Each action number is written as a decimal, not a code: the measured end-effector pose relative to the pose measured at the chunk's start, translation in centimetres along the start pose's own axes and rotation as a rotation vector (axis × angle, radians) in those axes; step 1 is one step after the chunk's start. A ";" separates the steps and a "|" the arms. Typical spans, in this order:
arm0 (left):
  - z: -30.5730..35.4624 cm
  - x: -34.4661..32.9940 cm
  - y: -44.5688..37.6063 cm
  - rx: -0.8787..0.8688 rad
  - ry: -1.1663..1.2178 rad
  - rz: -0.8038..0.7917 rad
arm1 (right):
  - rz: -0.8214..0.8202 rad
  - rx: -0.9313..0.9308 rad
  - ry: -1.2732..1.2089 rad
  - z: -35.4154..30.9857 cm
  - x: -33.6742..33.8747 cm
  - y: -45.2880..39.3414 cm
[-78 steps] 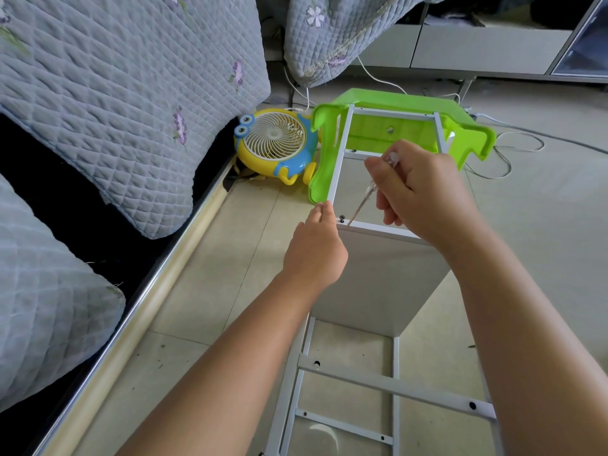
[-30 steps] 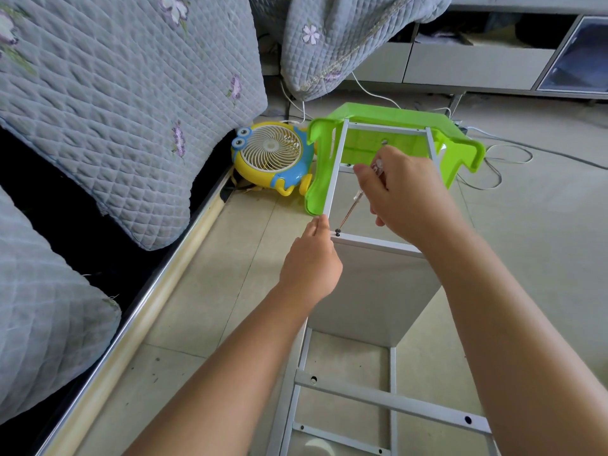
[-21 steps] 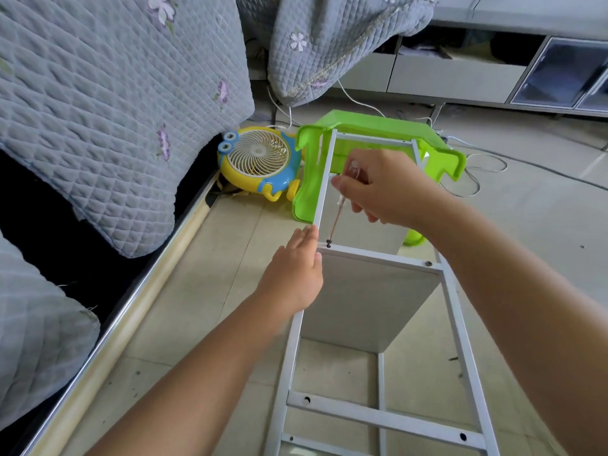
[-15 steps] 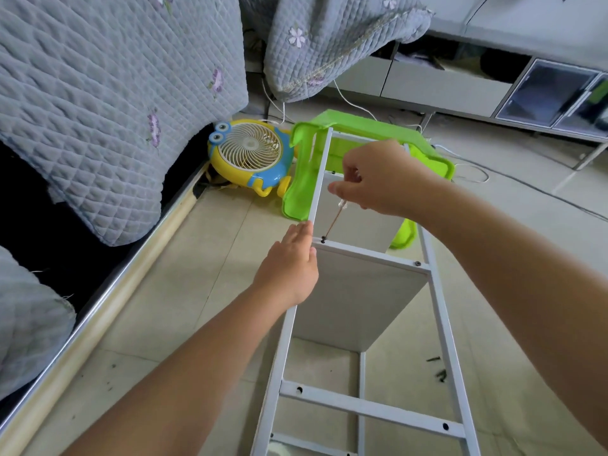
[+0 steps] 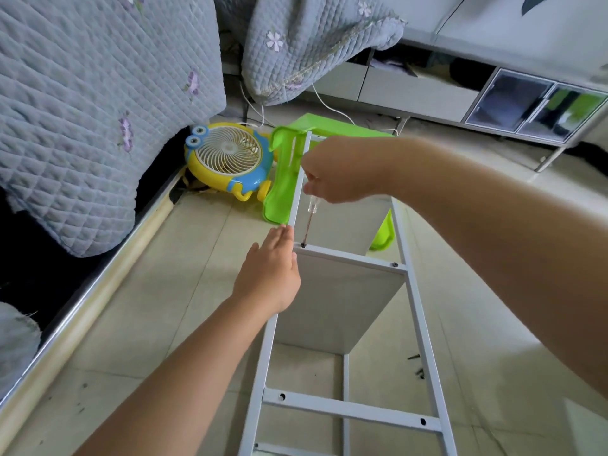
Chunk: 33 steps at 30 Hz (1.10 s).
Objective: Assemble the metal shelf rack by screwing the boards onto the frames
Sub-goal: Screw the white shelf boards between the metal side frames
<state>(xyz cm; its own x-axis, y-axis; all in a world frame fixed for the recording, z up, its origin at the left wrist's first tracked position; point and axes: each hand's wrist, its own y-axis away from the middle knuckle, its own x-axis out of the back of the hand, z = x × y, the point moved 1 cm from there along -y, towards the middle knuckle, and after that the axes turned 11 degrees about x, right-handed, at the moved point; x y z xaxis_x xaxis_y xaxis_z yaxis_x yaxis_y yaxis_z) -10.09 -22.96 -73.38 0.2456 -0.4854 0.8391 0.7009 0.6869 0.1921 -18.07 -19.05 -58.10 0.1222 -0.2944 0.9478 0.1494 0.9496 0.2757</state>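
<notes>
A white metal frame (image 5: 424, 327) lies flat on top, with a grey board (image 5: 339, 307) standing under its crossbar. My right hand (image 5: 339, 172) grips a clear-handled screwdriver (image 5: 309, 222) held nearly upright, its tip in a screw (image 5: 303, 245) at the crossbar's left end. A second screw (image 5: 393, 264) sits at the right end. My left hand (image 5: 269, 274) rests flat against the frame's left rail and the board's edge, fingers straight. A lower crossbar (image 5: 352, 410) shows two bare holes.
A green plastic stool (image 5: 283, 179) lies on its side under the frame's far end. A yellow and blue fan (image 5: 227, 161) sits left of it, beside a quilt-covered sofa (image 5: 82, 103). Loose screws (image 5: 418, 370) lie on the tile floor at right. A low cabinet (image 5: 493, 97) lines the back.
The view has swung right and tilted. My right hand has turned over on the screwdriver, which now stands steeper; its tip stays on the left screw. My left hand keeps its place.
</notes>
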 end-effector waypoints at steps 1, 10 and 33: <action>0.0 0.1 0.1 0.000 0.006 0.001 | 0.019 0.016 0.052 0.1 0.0 0.1; 0.1 0.2 0.4 -0.002 0.076 -0.004 | -0.017 -0.025 -0.126 1.1 -1.4 1.7; 0.0 0.1 0.2 -0.014 0.139 0.007 | -0.127 -0.314 -0.528 2.7 -2.3 1.7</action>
<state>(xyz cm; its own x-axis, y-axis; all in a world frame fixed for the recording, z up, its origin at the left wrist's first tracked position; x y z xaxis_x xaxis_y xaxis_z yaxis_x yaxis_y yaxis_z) -9.94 -22.87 -73.31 0.3404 -0.5518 0.7613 0.7079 0.6833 0.1787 -20.70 -16.49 -59.35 -0.4044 -0.2333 0.8843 0.4223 0.8101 0.4068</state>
